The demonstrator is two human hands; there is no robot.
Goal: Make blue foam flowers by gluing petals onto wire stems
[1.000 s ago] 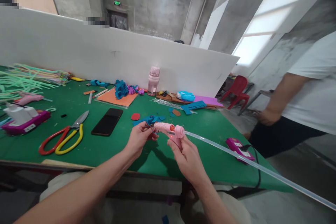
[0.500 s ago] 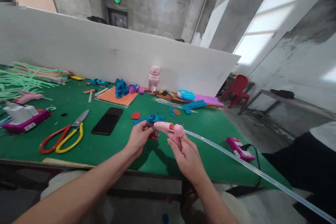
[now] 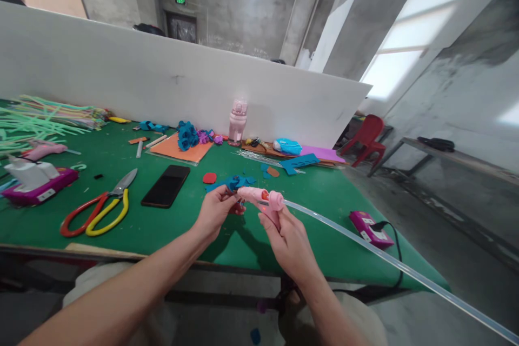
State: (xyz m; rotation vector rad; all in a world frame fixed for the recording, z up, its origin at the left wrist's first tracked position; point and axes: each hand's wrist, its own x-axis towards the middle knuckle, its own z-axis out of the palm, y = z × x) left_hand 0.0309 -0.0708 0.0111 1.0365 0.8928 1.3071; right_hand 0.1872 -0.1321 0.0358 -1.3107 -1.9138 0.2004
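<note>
While the head camera looks down over the green table point(image 3: 121, 216), the right hand point(image 3: 290, 240) is closed around the handle of a pink glue gun point(image 3: 261, 198), which it holds just above the table edge. A long clear glue stick point(image 3: 365, 251) comes out of its back toward the right. The left hand point(image 3: 213, 213) pinches a small red and blue piece point(image 3: 236, 206) right at the nozzle. I think the piece should be kept steady, the fingertips away from the hot tip, and the trigger pressed slowly. Both forearms reach forward, wrists bent inward, hands close together. Scissors point(image 3: 99, 208) and a phone point(image 3: 166, 186) lie to the left.
</note>
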